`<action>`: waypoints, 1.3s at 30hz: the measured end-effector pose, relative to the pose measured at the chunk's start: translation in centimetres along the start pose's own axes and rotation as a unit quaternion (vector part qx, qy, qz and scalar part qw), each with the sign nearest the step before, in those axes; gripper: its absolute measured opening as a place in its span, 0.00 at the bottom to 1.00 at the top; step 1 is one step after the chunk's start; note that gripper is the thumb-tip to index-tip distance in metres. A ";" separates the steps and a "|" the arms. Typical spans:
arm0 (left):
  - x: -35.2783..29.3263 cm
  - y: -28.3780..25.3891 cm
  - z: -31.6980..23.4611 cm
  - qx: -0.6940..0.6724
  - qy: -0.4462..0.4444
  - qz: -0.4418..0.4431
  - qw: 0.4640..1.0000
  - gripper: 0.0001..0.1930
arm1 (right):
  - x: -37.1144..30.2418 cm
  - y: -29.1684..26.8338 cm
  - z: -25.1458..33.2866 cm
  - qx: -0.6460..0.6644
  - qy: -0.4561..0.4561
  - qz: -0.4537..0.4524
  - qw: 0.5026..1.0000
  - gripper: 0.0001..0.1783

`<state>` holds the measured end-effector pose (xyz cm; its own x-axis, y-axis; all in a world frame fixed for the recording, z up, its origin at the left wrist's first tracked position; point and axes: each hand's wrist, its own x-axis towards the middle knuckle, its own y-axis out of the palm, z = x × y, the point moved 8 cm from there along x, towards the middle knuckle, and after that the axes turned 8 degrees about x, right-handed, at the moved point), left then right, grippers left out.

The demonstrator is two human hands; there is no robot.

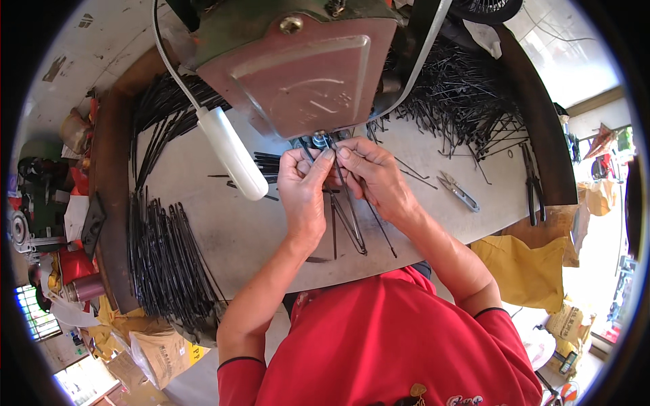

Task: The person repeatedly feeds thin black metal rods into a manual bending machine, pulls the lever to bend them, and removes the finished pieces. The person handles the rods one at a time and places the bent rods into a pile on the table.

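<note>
Both hands are raised to the small metal working head [319, 139] at the bottom of a machine with a dull red cover [308, 78]. My left hand [302, 199] pinches thin black metal rods [348, 223] between thumb and fingers, close under the machine head. Right beside it, my right hand [380, 177] is closed on the same rods, its thumb and fingertips near the left thumb. From between the hands the rods hang toward me, joined in a narrow V at the near end. The fingers partly hide the rods' upper ends.
Bundled black rods [166, 257] lie at the left; a tangled heap of bent rods [460, 95] fills the far right. Thread snips [459, 192] and long-handled pliers [532, 183] lie on the right. A white lamp [233, 154] reaches down left of the machine. Yellow cloth [521, 267] hangs at the table's right edge.
</note>
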<state>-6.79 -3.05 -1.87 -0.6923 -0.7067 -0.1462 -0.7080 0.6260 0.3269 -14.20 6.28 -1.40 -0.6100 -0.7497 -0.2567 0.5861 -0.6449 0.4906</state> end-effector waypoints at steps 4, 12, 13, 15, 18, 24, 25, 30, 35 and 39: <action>0.0 0.1 -0.8 0.004 0.017 0.003 1.000 0.10 | 0.3 0.1 0.3 -0.007 -0.007 0.007 1.000 0.12; -0.1 -0.2 -0.9 0.012 0.011 -0.002 1.000 0.10 | 0.3 0.4 0.2 -0.004 0.015 0.005 1.000 0.12; 0.0 -0.2 -0.9 0.008 0.012 0.003 1.000 0.10 | 0.4 0.4 0.2 -0.013 0.021 0.004 1.000 0.12; 0.3 -0.1 -0.9 0.002 0.018 0.013 1.000 0.09 | 0.5 0.4 0.2 -0.004 0.025 0.012 1.000 0.12; 0.1 0.0 -0.3 0.008 -0.003 0.010 1.000 0.09 | 0.2 -0.2 -0.4 0.009 0.029 -0.008 1.000 0.12; -0.3 0.1 -0.4 0.003 -0.004 -0.018 1.000 0.10 | 0.2 -0.2 -0.6 0.014 -0.012 -0.004 1.000 0.11; -0.3 0.2 -0.7 0.006 -0.001 -0.016 1.000 0.10 | 0.3 -0.2 -0.5 0.012 -0.027 0.003 1.000 0.11; 0.2 -0.1 -1.0 0.016 0.007 0.003 1.000 0.10 | 0.6 0.3 -0.1 0.001 0.000 0.008 1.000 0.11; 0.4 -0.3 -1.3 0.058 0.006 0.015 0.998 0.09 | 0.6 0.4 -0.2 -0.034 0.026 0.000 0.999 0.11; 1.2 0.1 -2.2 0.097 -0.061 0.055 0.992 0.11 | 1.7 0.0 1.5 -0.095 0.082 0.045 0.991 0.11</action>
<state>-7.40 -4.53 0.11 -0.7702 -0.5930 -0.2348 -0.6327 0.7570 0.1634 -16.03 5.19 -0.63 -0.4653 -0.8090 -0.3592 0.7334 -0.5795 0.3554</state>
